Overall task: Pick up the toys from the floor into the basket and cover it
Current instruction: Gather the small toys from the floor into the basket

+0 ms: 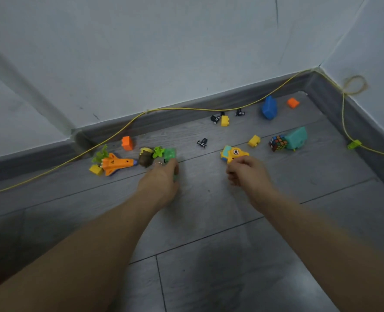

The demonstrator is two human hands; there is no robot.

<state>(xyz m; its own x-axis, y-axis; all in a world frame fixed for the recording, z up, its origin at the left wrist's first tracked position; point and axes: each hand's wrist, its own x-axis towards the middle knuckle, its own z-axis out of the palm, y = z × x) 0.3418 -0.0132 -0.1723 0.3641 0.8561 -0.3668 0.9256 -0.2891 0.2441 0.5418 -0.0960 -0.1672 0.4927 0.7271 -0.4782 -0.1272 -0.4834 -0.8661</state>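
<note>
From the head view I see my left hand (161, 176) reaching forward, fingers curled on a translucent green toy (170, 154) on the grey plank floor (209, 255); my right hand (245, 171) pinches a yellow plastic toy (232, 153); an orange shuttle (115, 164), blocky cube puzzle (277, 143) and yellow cable (186, 108) lie around.

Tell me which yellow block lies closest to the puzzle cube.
The yellow block just left of the puzzle cube; the others sit by the wall and beside the orange plane.

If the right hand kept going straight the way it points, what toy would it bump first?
The right hand already touches the yellow toy camera; past it, probably the small black toy car, though depth is unclear.
</note>
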